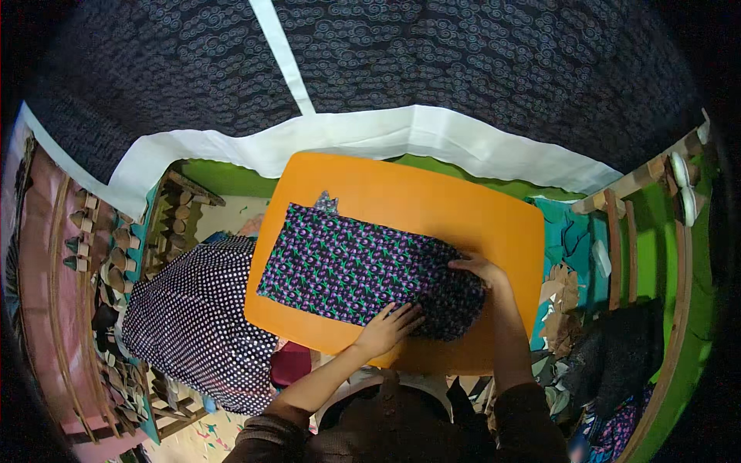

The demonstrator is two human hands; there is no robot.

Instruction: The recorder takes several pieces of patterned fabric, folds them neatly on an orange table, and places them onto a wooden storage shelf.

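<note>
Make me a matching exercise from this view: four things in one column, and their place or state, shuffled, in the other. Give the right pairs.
Things:
1. floral purple cloth
2. polka-dot fabric
3. left hand
4. right hand

Place or state:
A. draped beside the orange board's left edge
B. spread flat on the orange board
C. pressing the cloth's right end, farther from the person
D. flat on the cloth's near edge, fingers spread

Pairs: 1-B, 2-A, 3-D, 4-C

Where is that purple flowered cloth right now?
In the head view, the purple flowered cloth lies flat on the orange board, with the left hand and right hand pressing its right end.
</note>
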